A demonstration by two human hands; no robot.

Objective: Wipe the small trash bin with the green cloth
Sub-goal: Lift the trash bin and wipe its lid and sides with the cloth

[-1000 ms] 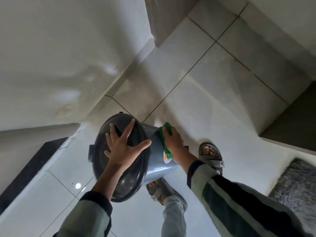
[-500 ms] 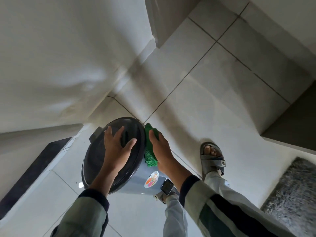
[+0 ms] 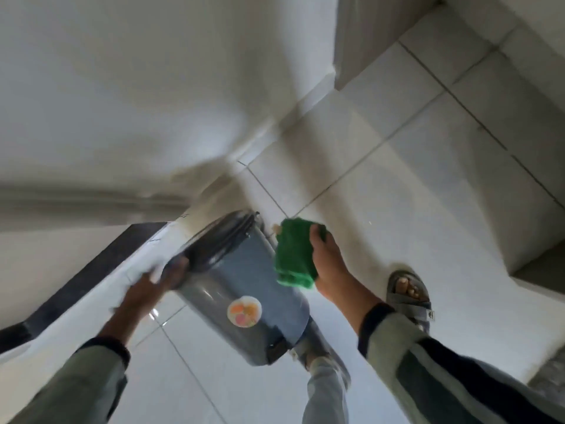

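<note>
We see the small trash bin tilted over the tiled floor, lid toward 10 o'clock. Left hand, blurred, grips the lid edge. Right hand clutches the green cloth, touching the bin's 2 o'clock side.

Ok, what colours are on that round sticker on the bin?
White sticker with orange, yellow and pink blobs, on the grey bin; head view, blurred.
</note>
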